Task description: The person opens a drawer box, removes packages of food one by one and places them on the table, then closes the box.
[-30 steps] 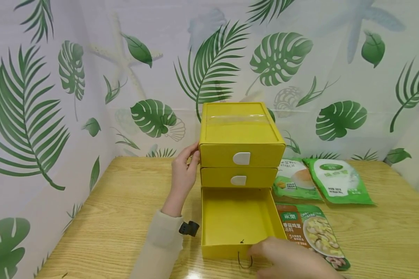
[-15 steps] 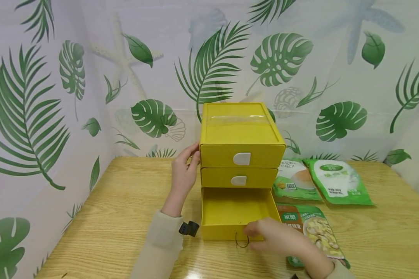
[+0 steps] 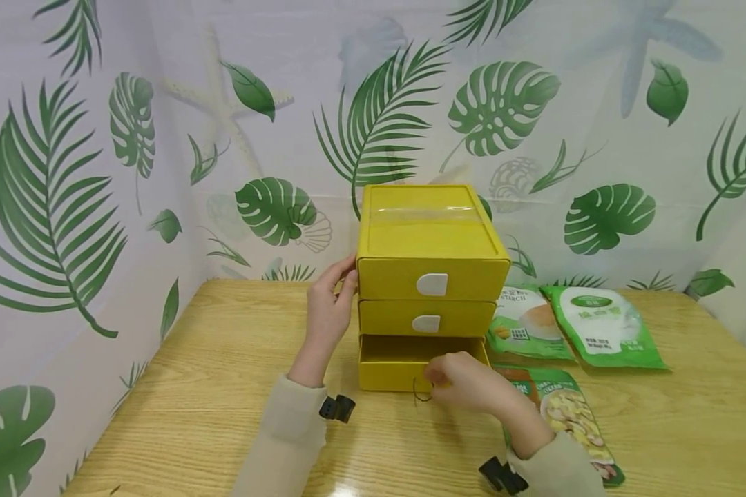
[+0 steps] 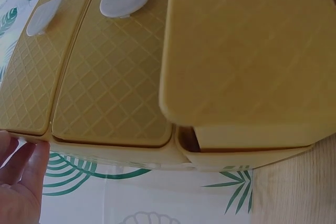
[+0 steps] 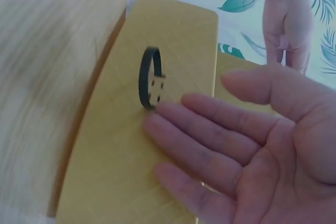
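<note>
A yellow drawer unit (image 3: pixel 429 235) stands on the table. Its upper two drawers are closed, each with a white tab (image 3: pixel 432 284). The bottom drawer (image 3: pixel 385 377) is partly pulled out, and a dark loop handle (image 5: pixel 149 77) hangs on its front. My left hand (image 3: pixel 329 304) rests against the unit's left side near the top, its fingertips touching the edge in the left wrist view. With fingers nearly straight, my right hand (image 3: pixel 469 386) presses the bottom drawer's front beside the loop. In the right wrist view the loop is outside my fingers.
Two green-and-white packets, one marked starch (image 3: pixel 525 324) and another (image 3: pixel 603 328), lie right of the unit. A green-and-brown soup packet (image 3: pixel 575 421) lies in front of them, partly behind my right arm. Leaf-printed cloth (image 3: pixel 273 138) hangs behind the wooden table (image 3: pixel 255 331).
My right hand has pushed the bottom drawer inward, away from me, so less of its inside shows. My left hand has stayed at the unit's side.
</note>
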A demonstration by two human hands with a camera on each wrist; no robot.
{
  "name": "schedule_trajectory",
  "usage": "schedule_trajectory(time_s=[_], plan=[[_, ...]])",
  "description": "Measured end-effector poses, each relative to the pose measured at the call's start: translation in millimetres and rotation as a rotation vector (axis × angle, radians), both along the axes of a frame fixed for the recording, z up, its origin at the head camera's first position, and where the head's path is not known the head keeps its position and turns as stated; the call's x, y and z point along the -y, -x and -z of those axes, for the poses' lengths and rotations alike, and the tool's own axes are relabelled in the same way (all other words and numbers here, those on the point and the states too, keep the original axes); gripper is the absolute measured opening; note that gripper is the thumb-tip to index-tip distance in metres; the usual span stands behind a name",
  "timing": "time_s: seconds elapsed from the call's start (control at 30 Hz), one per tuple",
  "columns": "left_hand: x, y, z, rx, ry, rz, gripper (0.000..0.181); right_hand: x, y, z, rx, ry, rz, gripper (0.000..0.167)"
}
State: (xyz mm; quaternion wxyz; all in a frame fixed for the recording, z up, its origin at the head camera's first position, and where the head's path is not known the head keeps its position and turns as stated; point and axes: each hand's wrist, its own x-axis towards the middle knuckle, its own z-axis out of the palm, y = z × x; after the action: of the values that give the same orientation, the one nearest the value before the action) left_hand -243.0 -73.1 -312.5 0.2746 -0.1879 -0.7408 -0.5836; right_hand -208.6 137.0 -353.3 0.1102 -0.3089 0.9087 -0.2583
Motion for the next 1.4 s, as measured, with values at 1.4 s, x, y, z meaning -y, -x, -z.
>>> schedule_trajectory(time_s=[1.4], plan=[[3.4,16.7,24.6,-0.006,0.089,-0.054,0.031,12.9,7.1,8.9,-0.152,0.026,0.127,0.041]])
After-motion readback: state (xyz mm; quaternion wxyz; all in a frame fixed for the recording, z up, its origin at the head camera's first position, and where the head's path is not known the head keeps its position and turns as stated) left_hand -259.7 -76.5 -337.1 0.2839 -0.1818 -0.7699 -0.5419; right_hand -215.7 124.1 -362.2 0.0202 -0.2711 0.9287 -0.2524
